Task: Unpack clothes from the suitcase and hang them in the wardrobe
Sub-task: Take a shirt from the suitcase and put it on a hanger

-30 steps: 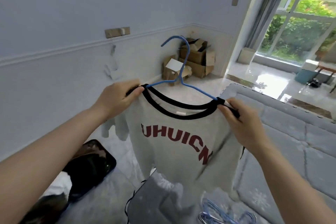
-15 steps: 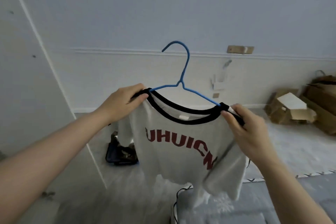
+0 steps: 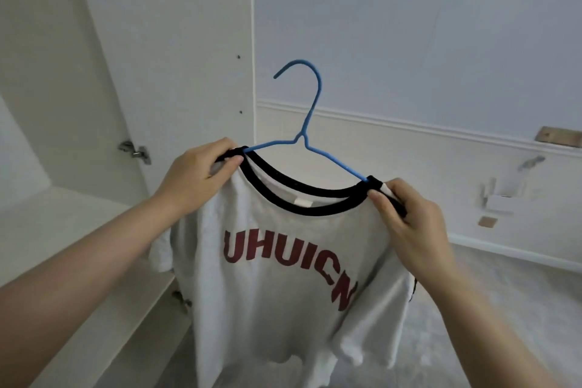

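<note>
My left hand (image 3: pixel 195 176) and right hand (image 3: pixel 409 224) each pinch a shoulder of the grey T-shirt (image 3: pixel 283 277), black-collared with red lettering, on its blue hanger (image 3: pixel 310 123).

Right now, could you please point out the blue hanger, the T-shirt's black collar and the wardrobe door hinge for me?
blue hanger (image 3: pixel 318 85): head view, on the hook's curved shaft.
black collar (image 3: pixel 315 191): head view, on the back band of the neckline.
wardrobe door hinge (image 3: pixel 135 149): head view, on the metal hinge body.
</note>
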Available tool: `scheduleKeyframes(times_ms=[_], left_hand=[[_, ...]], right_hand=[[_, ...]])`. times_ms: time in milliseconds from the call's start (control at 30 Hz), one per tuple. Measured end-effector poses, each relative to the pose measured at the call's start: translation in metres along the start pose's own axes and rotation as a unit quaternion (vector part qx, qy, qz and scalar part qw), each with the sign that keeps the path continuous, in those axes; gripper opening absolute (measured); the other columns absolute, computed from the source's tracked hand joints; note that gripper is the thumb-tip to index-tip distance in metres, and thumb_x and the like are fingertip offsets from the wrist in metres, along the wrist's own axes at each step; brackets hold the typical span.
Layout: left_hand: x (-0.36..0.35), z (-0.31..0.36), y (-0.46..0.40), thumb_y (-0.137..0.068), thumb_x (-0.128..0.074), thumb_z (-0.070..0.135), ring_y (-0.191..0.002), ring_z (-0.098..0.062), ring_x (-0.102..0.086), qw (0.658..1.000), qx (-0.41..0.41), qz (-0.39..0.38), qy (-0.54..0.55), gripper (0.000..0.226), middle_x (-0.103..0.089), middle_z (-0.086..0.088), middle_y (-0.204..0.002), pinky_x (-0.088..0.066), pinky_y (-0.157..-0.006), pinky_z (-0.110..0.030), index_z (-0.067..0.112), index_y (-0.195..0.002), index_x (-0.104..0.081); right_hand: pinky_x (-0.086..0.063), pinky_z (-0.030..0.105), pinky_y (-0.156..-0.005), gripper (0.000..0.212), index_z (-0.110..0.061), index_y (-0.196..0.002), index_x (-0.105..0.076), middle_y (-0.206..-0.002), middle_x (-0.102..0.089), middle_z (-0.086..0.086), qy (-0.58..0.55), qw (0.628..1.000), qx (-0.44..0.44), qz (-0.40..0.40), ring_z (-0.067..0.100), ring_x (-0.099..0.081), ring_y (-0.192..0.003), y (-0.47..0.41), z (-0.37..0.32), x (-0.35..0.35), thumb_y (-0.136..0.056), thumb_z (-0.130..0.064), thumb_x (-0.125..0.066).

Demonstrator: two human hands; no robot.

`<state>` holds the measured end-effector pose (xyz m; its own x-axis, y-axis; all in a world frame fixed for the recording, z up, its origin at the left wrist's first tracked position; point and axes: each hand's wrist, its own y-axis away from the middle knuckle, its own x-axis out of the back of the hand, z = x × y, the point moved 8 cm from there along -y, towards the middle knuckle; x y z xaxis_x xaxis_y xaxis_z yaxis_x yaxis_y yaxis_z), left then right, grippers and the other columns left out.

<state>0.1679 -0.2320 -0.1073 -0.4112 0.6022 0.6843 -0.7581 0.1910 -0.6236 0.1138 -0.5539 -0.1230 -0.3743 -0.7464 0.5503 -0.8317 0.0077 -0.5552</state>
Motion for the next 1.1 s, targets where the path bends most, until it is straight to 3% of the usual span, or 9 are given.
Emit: scheduleKeyframes(times_ms=[167, 267, 367, 433, 467, 600, 767, 900, 1100], left_hand=[[0.042, -0.045, 0.005, -0.096, -0.045, 0.040, -0.073, -0.007, -0.053, 0.998, -0.014, 0.060, -0.022, 0.018, -0.056, 0.016, -0.076, -0.039, -0.066, -0.029, 0.026, -0.093, -0.056], [0.063, -0.074, 0.011, -0.098, -0.046, 0.033, -0.084, -0.012, -0.056, 0.993, -0.017, 0.108, -0.036, 0.020, -0.057, 0.017, -0.088, -0.046, -0.080, -0.039, 0.020, -0.101, -0.060], [0.083, -0.102, 0.028, -0.100, -0.051, 0.026, -0.120, -0.013, -0.054, 0.985, 0.013, 0.164, -0.045, 0.031, -0.057, 0.003, -0.129, -0.043, -0.106, -0.035, 0.014, -0.128, -0.059], [0.096, -0.116, 0.037, -0.097, -0.057, 0.020, -0.141, -0.012, -0.036, 0.980, 0.018, 0.183, -0.080, 0.046, -0.037, -0.003, -0.154, -0.030, -0.115, -0.024, 0.012, -0.142, -0.049], [0.102, -0.123, 0.041, -0.096, -0.058, 0.018, -0.145, -0.014, -0.030, 0.977, 0.012, 0.185, -0.102, 0.051, -0.028, -0.005, -0.159, -0.028, -0.118, -0.028, 0.011, -0.145, -0.045], [0.118, -0.149, 0.044, -0.097, -0.056, 0.017, -0.151, -0.024, -0.018, 0.976, 0.027, 0.167, -0.135, 0.057, -0.015, -0.006, -0.164, -0.027, -0.116, -0.057, 0.014, -0.151, -0.036], [0.130, -0.168, 0.020, -0.095, -0.055, 0.024, -0.152, -0.021, -0.012, 0.974, 0.041, 0.120, -0.187, 0.063, -0.015, -0.001, -0.164, -0.019, -0.121, -0.053, 0.019, -0.153, -0.030], [0.157, -0.176, -0.011, -0.092, -0.060, 0.018, -0.153, -0.018, -0.006, 0.962, 0.055, 0.124, -0.236, 0.075, -0.007, 0.001, -0.165, -0.022, -0.119, -0.053, 0.020, -0.156, -0.021], [0.212, -0.185, -0.053, -0.091, -0.060, 0.014, -0.153, -0.016, -0.004, 0.942, 0.060, 0.148, -0.297, 0.077, -0.005, -0.001, -0.165, -0.019, -0.122, -0.048, 0.019, -0.156, -0.019]], right_hand=[[-0.029, 0.029, -0.050, 0.026, -0.023, -0.076, -0.051, -0.061, -0.048, -0.001, -0.016, 1.000, 0.011, -0.016, 0.013, -0.040, -0.051, -0.020, -0.034, -0.054, -0.095, -0.040, -0.056], [-0.031, 0.032, -0.051, 0.029, -0.019, -0.075, -0.049, -0.060, -0.046, 0.004, -0.024, 0.999, 0.027, -0.015, 0.020, -0.041, -0.055, -0.033, -0.059, -0.082, -0.094, -0.039, -0.057], [-0.032, 0.035, -0.053, 0.033, -0.017, -0.074, -0.046, -0.057, -0.042, 0.002, -0.036, 0.998, 0.043, -0.035, 0.022, -0.041, -0.057, -0.048, -0.087, -0.114, -0.095, -0.039, -0.057], [-0.035, 0.038, -0.054, 0.033, -0.014, -0.075, -0.048, -0.059, -0.046, 0.004, -0.048, 0.996, 0.056, -0.052, 0.024, -0.044, -0.058, -0.062, -0.105, -0.137, -0.095, -0.040, -0.057], [-0.036, 0.038, -0.055, 0.034, -0.013, -0.076, -0.050, -0.061, -0.048, 0.007, -0.057, 0.995, 0.060, -0.061, 0.023, -0.044, -0.058, -0.070, -0.114, -0.150, -0.095, -0.040, -0.057], [-0.028, 0.029, -0.054, 0.037, -0.008, -0.075, -0.053, -0.058, -0.041, 0.001, -0.169, 0.978, 0.022, -0.121, 0.010, -0.036, -0.055, -0.107, -0.145, -0.202, -0.094, -0.038, -0.060], [-0.040, 0.035, -0.067, 0.036, -0.006, -0.090, -0.069, -0.078, -0.058, 0.009, -0.335, 0.911, -0.054, -0.236, 0.021, -0.053, -0.073, -0.154, -0.185, -0.256, -0.090, -0.042, -0.065], [-0.050, 0.029, -0.068, 0.025, -0.010, -0.091, -0.073, -0.083, -0.070, 0.008, -0.406, 0.873, -0.069, -0.260, 0.017, -0.066, -0.074, -0.201, -0.224, -0.267, -0.091, -0.033, -0.064], [-0.044, 0.035, -0.071, 0.010, -0.017, -0.083, -0.066, -0.081, -0.064, 0.005, -0.466, 0.834, -0.090, -0.281, 0.020, -0.060, -0.077, -0.255, -0.272, -0.291, -0.087, -0.024, -0.061]])
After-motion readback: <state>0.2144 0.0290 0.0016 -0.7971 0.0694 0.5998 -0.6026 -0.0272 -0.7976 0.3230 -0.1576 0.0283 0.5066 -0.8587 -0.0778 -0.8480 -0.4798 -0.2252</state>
